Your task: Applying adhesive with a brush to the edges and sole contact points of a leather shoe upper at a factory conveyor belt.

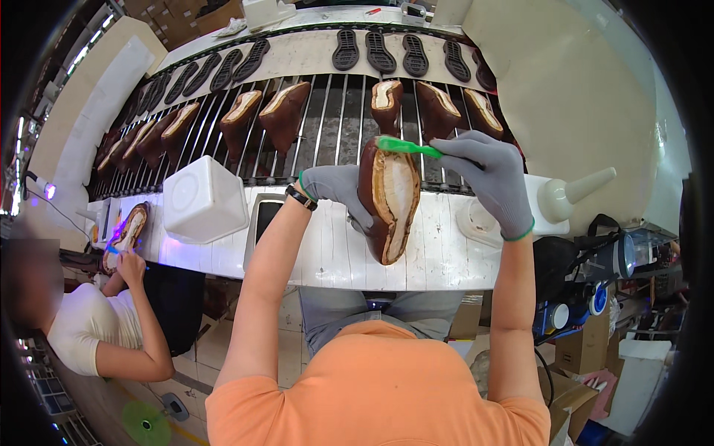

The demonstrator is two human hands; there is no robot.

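Note:
A brown shoe upper (396, 195) is held up over the white bench, its pale underside facing me and its toe end pointing down toward me. My left hand (341, 190), in a grey glove, is closed around its left side. In my gloved right hand (491, 171) is a green brush (405, 146), pinched by the handle. The brush head touches the far end of the underside, near the rim. Part of the left hand's fingers is hidden behind the upper.
Behind the white bench (327, 271) runs a roller conveyor (335, 119) with several brown uppers and a belt of black soles (381, 52). A white container (204, 201) stands left, a white nozzle bottle (569, 192) right. At far left, a co-worker (111, 320) handles another upper.

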